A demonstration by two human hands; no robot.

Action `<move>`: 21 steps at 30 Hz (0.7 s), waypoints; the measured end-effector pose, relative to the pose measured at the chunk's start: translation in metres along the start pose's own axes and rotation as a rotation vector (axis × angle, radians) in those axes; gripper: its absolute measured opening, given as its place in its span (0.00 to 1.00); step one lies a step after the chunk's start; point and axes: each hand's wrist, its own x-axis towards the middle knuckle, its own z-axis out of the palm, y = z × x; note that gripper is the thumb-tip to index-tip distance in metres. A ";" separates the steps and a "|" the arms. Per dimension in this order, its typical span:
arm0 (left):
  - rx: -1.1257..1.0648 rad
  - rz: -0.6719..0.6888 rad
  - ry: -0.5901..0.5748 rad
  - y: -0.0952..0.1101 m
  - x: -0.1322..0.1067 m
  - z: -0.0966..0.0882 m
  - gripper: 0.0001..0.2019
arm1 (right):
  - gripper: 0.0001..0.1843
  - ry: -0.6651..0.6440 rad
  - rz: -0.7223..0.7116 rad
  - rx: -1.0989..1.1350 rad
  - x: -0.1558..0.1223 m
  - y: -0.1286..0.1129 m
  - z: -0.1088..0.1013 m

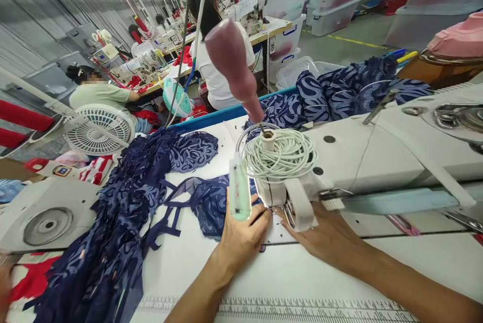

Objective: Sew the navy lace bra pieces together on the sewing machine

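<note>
By the hands, navy fabric, faintly swirled

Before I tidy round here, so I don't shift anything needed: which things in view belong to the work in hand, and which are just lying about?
Seemingly in use:
- navy lace piece, left hand at its edge
- sewing machine, right hand beneath its head
- navy lace heap, probably

Seemingly just about:
- white fan
- clear bins
- red fabric, lower left

The lacy cloth looks rough, the desk looks smooth, and the white fan looks like plastic.
</note>
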 end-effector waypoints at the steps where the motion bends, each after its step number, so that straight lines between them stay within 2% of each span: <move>1: 0.021 0.017 0.015 0.000 -0.001 0.000 0.14 | 0.14 0.012 -0.021 -0.009 0.001 0.001 -0.002; 5: 0.068 0.027 0.019 0.002 -0.002 -0.002 0.13 | 0.15 0.063 -0.080 -0.051 0.005 0.003 -0.004; 11: 0.070 0.017 0.023 0.003 -0.001 0.002 0.11 | 0.19 -0.023 -0.097 -0.078 0.003 0.000 0.006; 14: 0.085 -0.004 0.017 0.004 -0.001 0.003 0.11 | 0.20 -0.027 -0.100 -0.117 0.000 0.000 0.007; 21: 0.140 -0.076 -0.105 0.007 0.003 -0.002 0.16 | 0.18 -0.005 -0.175 -0.146 -0.001 0.002 -0.003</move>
